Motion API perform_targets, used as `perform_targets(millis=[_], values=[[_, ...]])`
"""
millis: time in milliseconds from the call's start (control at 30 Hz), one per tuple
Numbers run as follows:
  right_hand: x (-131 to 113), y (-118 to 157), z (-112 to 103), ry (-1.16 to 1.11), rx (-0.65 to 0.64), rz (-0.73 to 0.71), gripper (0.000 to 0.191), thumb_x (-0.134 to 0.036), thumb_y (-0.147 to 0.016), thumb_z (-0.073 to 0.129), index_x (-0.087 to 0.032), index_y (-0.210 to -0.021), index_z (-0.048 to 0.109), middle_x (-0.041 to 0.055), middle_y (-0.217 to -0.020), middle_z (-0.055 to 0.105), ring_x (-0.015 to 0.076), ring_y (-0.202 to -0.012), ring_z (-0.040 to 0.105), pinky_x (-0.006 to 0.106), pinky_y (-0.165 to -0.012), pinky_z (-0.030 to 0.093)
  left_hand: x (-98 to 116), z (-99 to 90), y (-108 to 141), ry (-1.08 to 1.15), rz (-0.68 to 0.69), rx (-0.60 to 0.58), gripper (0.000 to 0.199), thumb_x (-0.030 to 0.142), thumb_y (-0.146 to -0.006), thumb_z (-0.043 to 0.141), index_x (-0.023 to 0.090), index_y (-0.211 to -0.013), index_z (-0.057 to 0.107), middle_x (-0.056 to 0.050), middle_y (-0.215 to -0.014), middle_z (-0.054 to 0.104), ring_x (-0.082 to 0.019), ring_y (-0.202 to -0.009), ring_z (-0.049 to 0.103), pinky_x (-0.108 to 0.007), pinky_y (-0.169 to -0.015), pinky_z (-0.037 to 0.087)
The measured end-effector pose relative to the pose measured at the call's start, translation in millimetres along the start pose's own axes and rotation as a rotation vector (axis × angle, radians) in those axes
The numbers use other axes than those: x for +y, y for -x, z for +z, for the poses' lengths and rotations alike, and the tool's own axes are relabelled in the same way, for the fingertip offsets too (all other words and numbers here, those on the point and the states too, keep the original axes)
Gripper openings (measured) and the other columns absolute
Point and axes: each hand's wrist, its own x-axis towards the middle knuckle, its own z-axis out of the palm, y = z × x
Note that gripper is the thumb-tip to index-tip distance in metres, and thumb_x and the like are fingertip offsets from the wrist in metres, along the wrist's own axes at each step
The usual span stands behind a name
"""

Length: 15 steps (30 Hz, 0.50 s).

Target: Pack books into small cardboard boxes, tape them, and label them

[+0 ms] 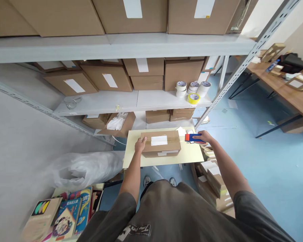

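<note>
A closed cardboard box (171, 139) with a white label on top lies on a pale yellow tabletop (192, 154). My left hand (140, 144) grips its left end, thumb on the upper edge; the fingers behind are partly hidden. Beyond the box's right end, my right hand (204, 136) is closed around a blue and orange tape dispenser (192, 137). Clear tape runs along the box top, and a strip appears to stretch from its right edge to the dispenser. White paper lies behind the dispenser.
A grey metal shelf (98, 104) with cartons stands ahead. Tape rolls (193, 98) sit on its right side. Books (68, 211) and a plastic bag (86, 169) are at lower left. Small boxes (215, 178) fill the lower right; a wooden table (280, 84) stands farther right.
</note>
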Motion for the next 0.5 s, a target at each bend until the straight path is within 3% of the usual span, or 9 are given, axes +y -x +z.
perform_targets(millis=[200, 367, 500], values=[[-64.3, 1.8, 35.1, -0.148, -0.008, -0.031, 0.067, -0.083, -0.057, 0.081, -0.02, -0.062, 0.061, -0.0008, -0.057, 0.057, 0.0174, -0.061, 0.053, 0.029, -0.056, 0.041, -43.4, -32.0, -22.2, 0.132, 0.016, -0.055, 0.06, 0.067, -0.102, 0.047, 0.018, -0.128, 0.07, -0.018, -0.134, 0.074, -0.035, -0.13, 0.066, -0.038, -0.102, 0.051], [-152.4, 0.9, 86.0, -0.209, 0.0, -0.106, 0.069, -0.088, -0.061, 0.076, -0.021, -0.063, 0.057, -0.0029, -0.059, 0.054, 0.0156, -0.061, 0.05, 0.027, -0.055, 0.039, -89.7, -70.9, -42.4, 0.189, -0.026, -0.094, 0.057, 0.062, -0.106, 0.041, 0.017, -0.12, 0.073, -0.019, -0.128, 0.077, -0.033, -0.129, 0.067, -0.037, -0.101, 0.052], [-232.6, -5.1, 124.3, -0.225, 0.009, -0.153, 0.071, -0.089, -0.062, 0.075, -0.022, -0.06, 0.052, -0.003, -0.059, 0.051, 0.0145, -0.059, 0.045, 0.028, -0.053, 0.036, -101.7, -107.3, -51.4, 0.173, -0.025, -0.075, 0.054, 0.061, -0.103, 0.052, 0.013, -0.118, 0.072, -0.021, -0.118, 0.078, -0.036, -0.122, 0.069, -0.041, -0.1, 0.051]])
